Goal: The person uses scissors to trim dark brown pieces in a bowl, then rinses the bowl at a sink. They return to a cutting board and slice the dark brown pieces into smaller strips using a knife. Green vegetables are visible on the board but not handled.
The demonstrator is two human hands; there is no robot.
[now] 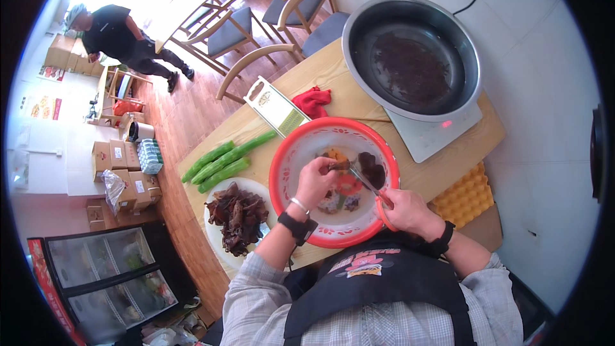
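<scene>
Over a white enamel basin with a red rim (280,208), my left hand (315,184) pinches a small dark piece of wood ear mushroom (334,166). My right hand (410,210) grips orange-handled scissors (365,181), whose blades point at the fingers of my left hand. Another dark wood ear piece (371,170) lies inside the basin at its right, in what looks like shallow liquid over a flower pattern. To the left of the basin, a heap of dark wood ear mushrooms (237,214) rests on a round white board (213,234).
Several peeled green stems (230,159) lie at the table's left. A white and green slicer (272,104) and a red cloth (312,101) sit behind the basin. A large metal basin (359,86) stands on a white appliance (423,144). Chairs (234,29) and a person (115,38) are beyond.
</scene>
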